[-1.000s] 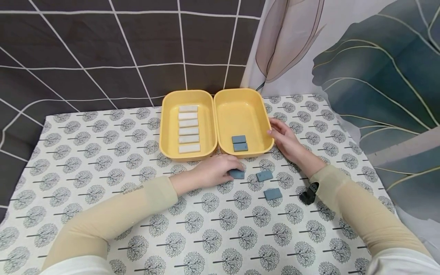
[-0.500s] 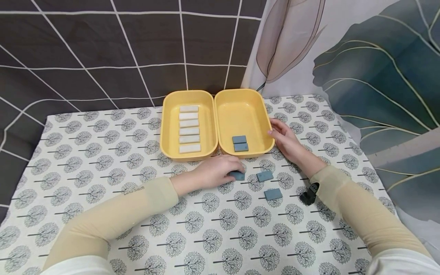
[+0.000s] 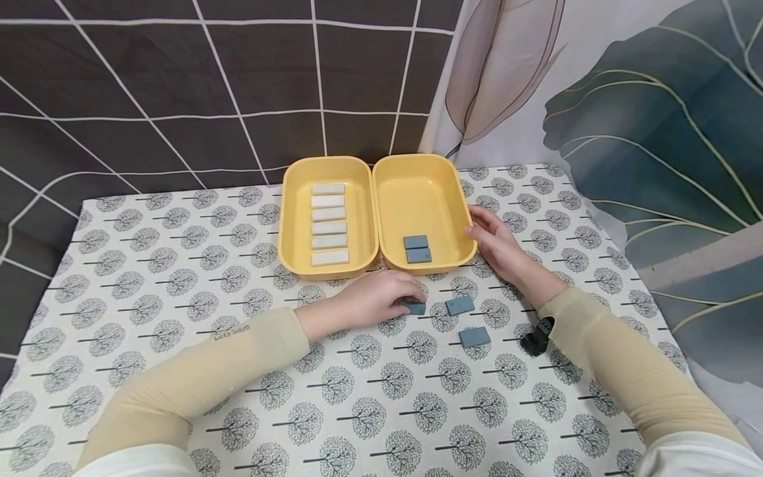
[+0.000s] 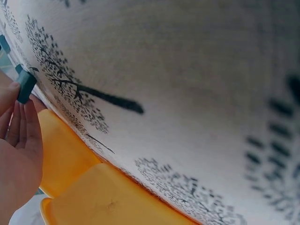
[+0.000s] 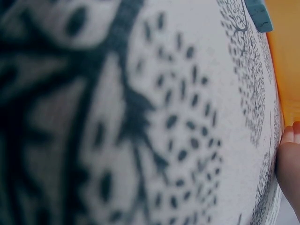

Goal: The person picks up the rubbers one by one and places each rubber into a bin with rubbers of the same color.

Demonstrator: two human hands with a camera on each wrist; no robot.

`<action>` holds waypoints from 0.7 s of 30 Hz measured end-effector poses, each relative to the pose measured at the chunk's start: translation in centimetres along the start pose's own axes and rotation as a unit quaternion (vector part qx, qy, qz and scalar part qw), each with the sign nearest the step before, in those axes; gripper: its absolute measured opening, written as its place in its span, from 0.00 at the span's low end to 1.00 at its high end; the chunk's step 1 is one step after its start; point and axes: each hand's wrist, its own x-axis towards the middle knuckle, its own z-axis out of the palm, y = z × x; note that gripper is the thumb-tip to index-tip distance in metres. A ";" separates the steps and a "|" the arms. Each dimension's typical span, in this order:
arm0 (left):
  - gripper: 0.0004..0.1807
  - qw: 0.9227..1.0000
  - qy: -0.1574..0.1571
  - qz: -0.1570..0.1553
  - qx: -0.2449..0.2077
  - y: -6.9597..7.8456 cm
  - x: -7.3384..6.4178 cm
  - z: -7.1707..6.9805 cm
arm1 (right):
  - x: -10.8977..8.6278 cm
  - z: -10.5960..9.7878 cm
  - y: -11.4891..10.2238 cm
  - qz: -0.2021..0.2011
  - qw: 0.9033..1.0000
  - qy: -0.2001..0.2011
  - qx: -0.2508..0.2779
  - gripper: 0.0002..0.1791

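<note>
My left hand (image 3: 381, 298) pinches a small blue-grey rectangular block (image 3: 416, 309) on the cloth, just in front of the yellow boxes. Thumb and fingers hold this block (image 4: 26, 87) by its sides in the left wrist view. At the right-hand yellow box (image 3: 420, 173), my right hand (image 3: 497, 245) holds the side wall, thumb at the rim and fingers along the outside. Two similar blocks (image 3: 417, 249) lie one behind the other near that box's front. Two more, a nearer block (image 3: 474, 336) and a farther block (image 3: 459, 305), lie loose on the cloth.
A left-hand yellow box (image 3: 288, 218) touches the right-hand one and contains a column of several white blocks (image 3: 329, 228). The table cloth (image 3: 334, 424) has a tree print. A dark tiled-pattern backdrop (image 3: 250, 73) stands behind; a leaf-patterned curtain (image 3: 656, 132) hangs at right.
The block between my left fingers has shifted and tilted slightly, with more of it covered by the fingers. The right hand and the other blocks stay where they were.
</note>
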 end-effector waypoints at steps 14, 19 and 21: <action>0.11 1.000 -0.023 -0.014 0.000 0.5 0.0 -0.4 | -0.3 0.0 -0.1 0.007 1.000 0.004 -0.014 0.35; 0.10 0.999 -0.035 -0.003 0.009 0.9 0.0 -1.2 | -0.2 0.1 -0.1 0.003 1.000 0.002 -0.012 0.35; 0.10 0.999 -0.035 0.005 0.006 1.0 0.0 -1.6 | -0.2 0.1 -0.2 0.002 1.000 0.001 -0.010 0.35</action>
